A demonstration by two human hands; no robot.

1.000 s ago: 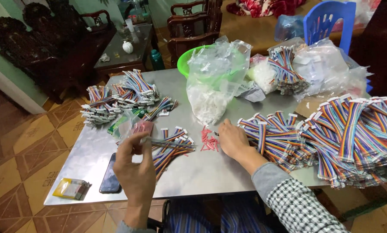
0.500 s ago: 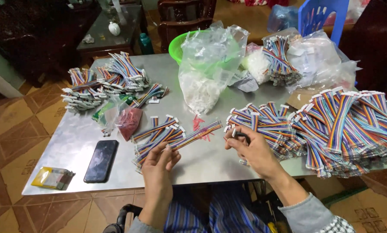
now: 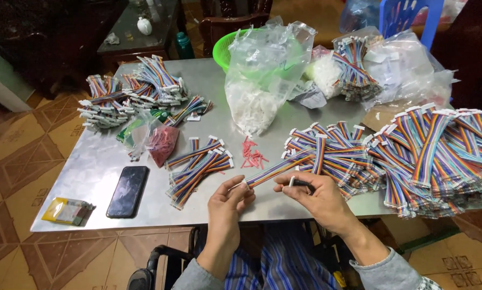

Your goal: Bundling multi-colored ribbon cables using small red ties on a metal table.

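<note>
A flat rainbow ribbon cable with a white plug at its near end is pinched at that end by the left hand, slanting up toward the big cable pile, probably freshly picked. The right hand nips a small dark piece between narrow fingertips. Finished cables, red bits and a phone lie on the metal table.

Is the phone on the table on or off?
Its screen is off, at least: the phone lies flat near the table's left edge, face up, with its screen plain black and unlit.
</note>
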